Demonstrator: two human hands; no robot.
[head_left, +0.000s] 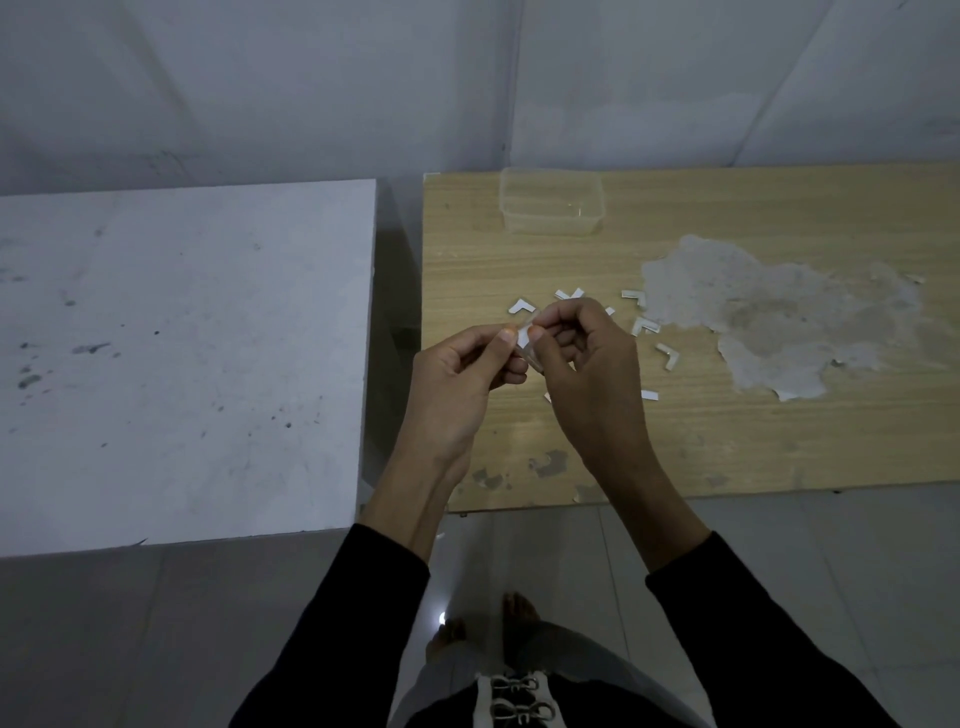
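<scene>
White and partly clear, the small L-shaped corner piece (523, 340) is held up between both hands, above the near left part of the light wood-grain bench (727, 431). The left hand (462, 374) pinches its left end between thumb and forefinger, with the other fingers curled under. The right hand (587, 364) pinches the right end with curled fingertips, its back turned to the camera. The fingertips of the two hands nearly meet, so little of the piece shows. Whether a film or backing is lifting off it is too small to tell.

The grip suggests something thin is being peeled or parted at the piece's edge. That likely goes best with the left hand holding firm while a right fingernail works one corner. The pull should be slow and along the arm of the L, so nothing tears or flicks loose. Staying low over the bench means a dropped piece would land there and not on the tiled floor.

More scattered white L-shaped pieces (522, 306) lie just beyond and to the right of the hands. A clear rectangular plastic tub (550, 208) stands well beyond them, near the far edge.
</scene>
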